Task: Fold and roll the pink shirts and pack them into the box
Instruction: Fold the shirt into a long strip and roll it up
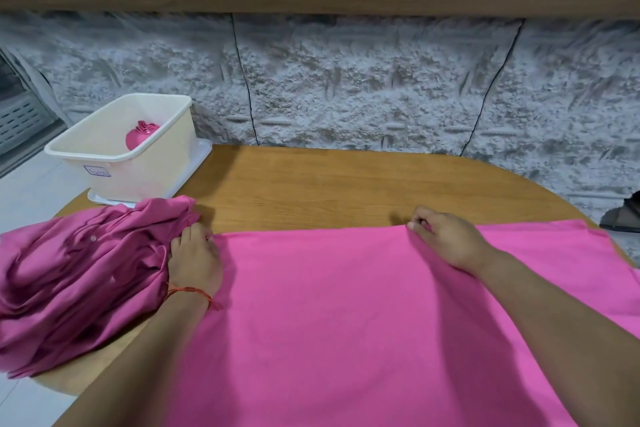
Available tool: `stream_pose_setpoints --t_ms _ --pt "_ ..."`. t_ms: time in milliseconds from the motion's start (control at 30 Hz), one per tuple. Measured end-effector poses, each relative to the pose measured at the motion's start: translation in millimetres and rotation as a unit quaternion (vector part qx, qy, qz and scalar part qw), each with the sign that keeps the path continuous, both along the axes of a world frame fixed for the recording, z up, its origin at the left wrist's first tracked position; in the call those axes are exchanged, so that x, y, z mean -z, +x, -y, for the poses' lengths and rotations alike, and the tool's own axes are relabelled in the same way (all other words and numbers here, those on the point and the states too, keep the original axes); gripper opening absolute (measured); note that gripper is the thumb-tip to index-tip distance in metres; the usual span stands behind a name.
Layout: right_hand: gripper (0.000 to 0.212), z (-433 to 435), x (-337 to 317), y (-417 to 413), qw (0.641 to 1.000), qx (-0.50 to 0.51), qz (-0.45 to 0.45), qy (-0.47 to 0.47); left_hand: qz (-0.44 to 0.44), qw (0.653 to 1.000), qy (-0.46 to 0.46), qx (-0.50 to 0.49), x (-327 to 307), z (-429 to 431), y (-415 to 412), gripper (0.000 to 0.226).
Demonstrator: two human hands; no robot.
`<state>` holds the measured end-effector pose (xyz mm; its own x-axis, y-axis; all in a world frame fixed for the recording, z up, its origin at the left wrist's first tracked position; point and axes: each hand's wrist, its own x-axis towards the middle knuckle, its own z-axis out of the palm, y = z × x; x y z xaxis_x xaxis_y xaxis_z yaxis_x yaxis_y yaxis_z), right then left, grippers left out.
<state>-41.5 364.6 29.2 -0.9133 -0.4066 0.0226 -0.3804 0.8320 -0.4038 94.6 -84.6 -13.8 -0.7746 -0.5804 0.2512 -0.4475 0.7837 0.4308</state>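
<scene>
Right now a bright pink shirt [329, 305] lies spread flat across the near part of the wooden table [311, 184], its far edge running straight from left to right. The left hand [194, 263] sits at the shirt's far-left corner, fingers curled down and pinching the fabric there. A red string bracelet [194, 291] is on that wrist. The right hand [446, 239] is further right along the same far edge, with its fingers bent and pinching the hem. Both forearms lie over the shirt.

A crumpled pile of darker pink shirts [76, 270] sits at the table's left end, touching the left hand and hanging over the table edge. Beyond the pile, at the far-left corner, the cream plastic box [156, 166] stands on a white lid [201, 152]. One rolled shirt [138, 137] is inside it, against the far wall. The box's near wall has a small label [97, 170], too blurred to read.
</scene>
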Motion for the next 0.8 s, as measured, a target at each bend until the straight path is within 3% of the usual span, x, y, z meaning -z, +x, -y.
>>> stream_pose_setpoints --t_ms 667,800 --pt "0.022 8 11 -37 0.996 -0.016 -0.023 0.09 0.017 1.0 -0.004 -0.003 2 6 -5 0.015" --pt "0.022 10 15 -33 0.992 -0.02 -0.035 0.115 0.055 0.998 -0.003 -0.009 -5 7 -9 0.019"
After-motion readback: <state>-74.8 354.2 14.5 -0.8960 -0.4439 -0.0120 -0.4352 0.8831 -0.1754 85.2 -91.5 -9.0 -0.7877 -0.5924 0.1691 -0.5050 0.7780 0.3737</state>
